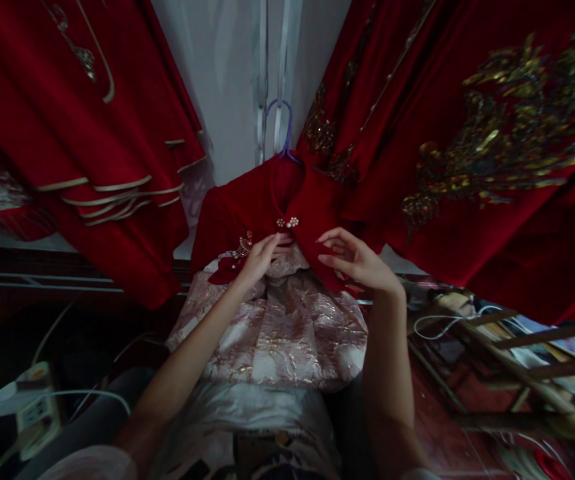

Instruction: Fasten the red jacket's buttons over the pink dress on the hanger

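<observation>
A small red velvet jacket (227, 220) hangs in front of me on a purple hanger (282, 127), with a pearl clasp (287, 223) at its neck. Under it falls a pink and gold brocade skirt (272, 333). My left hand (260, 259) pinches the jacket's left front edge just below the clasp, next to a gold embroidered ornament (243, 247). My right hand (352, 259) holds the right front edge with curled fingers. Both hands meet at the jacket's opening.
Large red garments with gold trim (92, 133) and gold sequin embroidery (497, 133) hang left and right against a white wall. A white power strip with cables (37, 407) lies at lower left. A cluttered wooden rack with papers and wires (512, 347) stands at right.
</observation>
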A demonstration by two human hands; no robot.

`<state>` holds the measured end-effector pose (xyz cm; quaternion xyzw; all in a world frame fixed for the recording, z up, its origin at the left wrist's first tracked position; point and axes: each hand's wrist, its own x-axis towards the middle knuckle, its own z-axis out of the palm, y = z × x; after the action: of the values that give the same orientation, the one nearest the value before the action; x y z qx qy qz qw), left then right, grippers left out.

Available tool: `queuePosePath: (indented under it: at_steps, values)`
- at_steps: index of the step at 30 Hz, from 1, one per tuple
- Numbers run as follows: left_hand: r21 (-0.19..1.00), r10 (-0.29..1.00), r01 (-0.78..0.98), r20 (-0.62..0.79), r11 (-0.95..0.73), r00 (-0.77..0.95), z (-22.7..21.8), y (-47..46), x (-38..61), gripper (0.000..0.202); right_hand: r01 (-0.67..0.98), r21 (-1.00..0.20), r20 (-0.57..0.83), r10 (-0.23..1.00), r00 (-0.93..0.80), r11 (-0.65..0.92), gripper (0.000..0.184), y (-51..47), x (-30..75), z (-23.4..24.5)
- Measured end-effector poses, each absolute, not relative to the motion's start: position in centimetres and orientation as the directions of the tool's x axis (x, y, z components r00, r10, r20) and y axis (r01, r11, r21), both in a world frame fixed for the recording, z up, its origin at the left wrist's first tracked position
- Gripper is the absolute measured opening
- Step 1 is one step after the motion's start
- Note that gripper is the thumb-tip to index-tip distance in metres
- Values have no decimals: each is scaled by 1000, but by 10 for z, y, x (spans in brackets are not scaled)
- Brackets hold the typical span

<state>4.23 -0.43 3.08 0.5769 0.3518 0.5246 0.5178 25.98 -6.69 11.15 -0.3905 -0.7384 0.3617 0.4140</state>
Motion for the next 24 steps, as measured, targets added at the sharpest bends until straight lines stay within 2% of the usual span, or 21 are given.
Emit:
queuePosePath:
  at_steps: [1,3,6,8,12,16,24]
  values:
    - [961,949,-144,261,-238,178,31,-7,36,41,247,-876,294,863,-410,415,34,-68,261,112]
    - [935,939,-105,344,-340,23,30,-9,22,33,197,-911,224,835,-502,363,38,-69,263,110]
    - [878,849,116,478,-464,-226,21,-4,0,16,159,-949,141,816,-561,273,39,-66,263,106]
    - [853,809,263,515,-451,-282,11,2,-11,14,154,-955,133,830,-541,254,37,-61,260,102]
    - [845,833,343,500,-409,-237,-7,10,-17,27,180,-941,172,863,-474,286,26,-51,245,94]
    - [831,838,377,505,-408,-207,-13,9,-12,25,224,-908,246,884,-397,354,28,-40,222,82]
    - [896,884,145,439,-419,-158,-6,12,-10,23,267,-858,389,895,-218,438,24,-10,173,45]
